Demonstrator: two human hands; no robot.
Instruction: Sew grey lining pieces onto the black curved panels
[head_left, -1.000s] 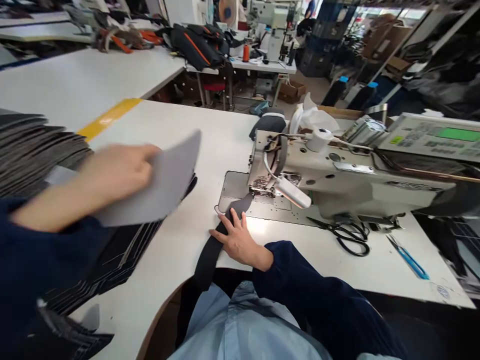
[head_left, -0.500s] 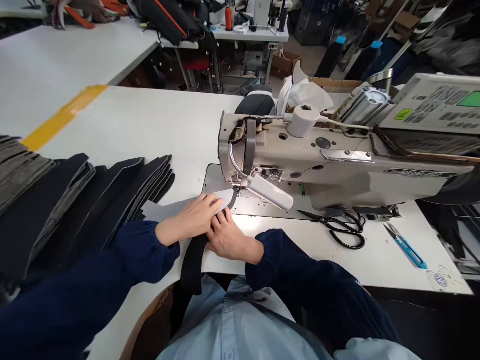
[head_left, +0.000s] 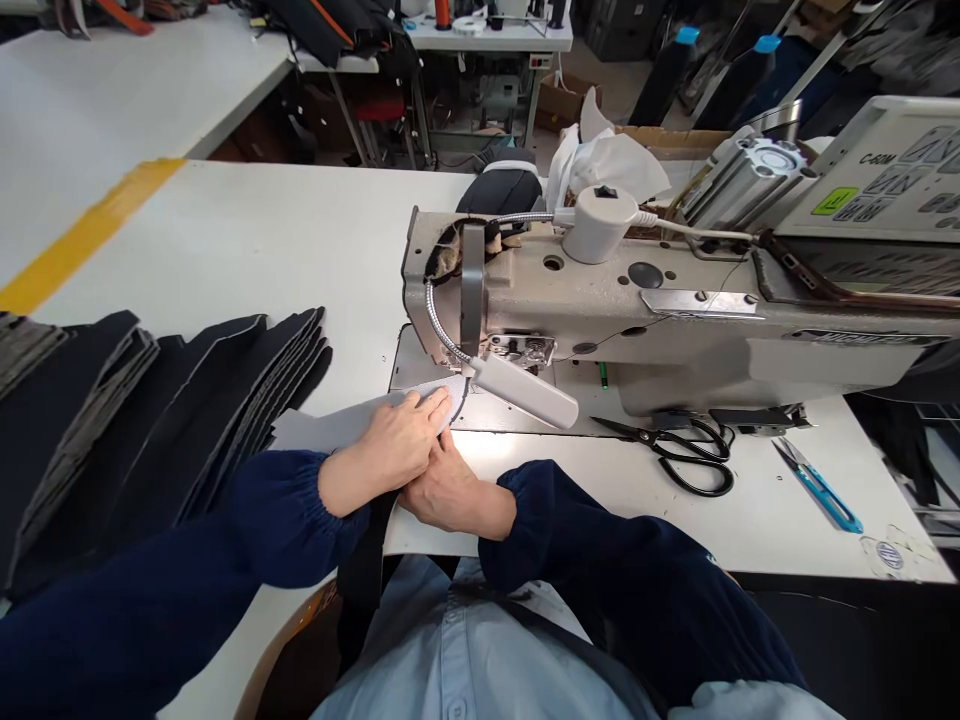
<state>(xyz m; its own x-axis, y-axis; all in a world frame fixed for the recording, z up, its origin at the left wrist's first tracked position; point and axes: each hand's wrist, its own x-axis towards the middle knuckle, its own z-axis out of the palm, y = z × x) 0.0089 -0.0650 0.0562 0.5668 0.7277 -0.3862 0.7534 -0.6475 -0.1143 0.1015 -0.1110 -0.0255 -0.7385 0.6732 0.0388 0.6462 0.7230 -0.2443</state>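
A light grey fabric piece (head_left: 330, 424) with a dark curved edge lies on the sewing machine's bed, its tip under the needle area of the sewing machine (head_left: 525, 290). My left hand (head_left: 397, 440) rests on top of this fabric, fingers closed over it close to the needle. Just below, my right hand (head_left: 448, 487) is closed at the fabric's near edge, pinching a black fabric strip (head_left: 367, 540) that hangs over the table edge toward my lap. The thumbs and the exact grip are partly hidden. A small white lamp (head_left: 526, 391) lights the spot.
Stacked dark fabric pieces (head_left: 202, 400) lie to the left. Black scissors (head_left: 686, 450) and blue thread snips (head_left: 819, 485) lie on the right of the table. A control panel (head_left: 885, 180) stands at the right, and another sewing table (head_left: 495, 38) is behind.
The fabric has turned slightly and its dark curved edge shows less. My hands have moved a little left in view, the right one further under the left. The camera view has shifted somewhat.
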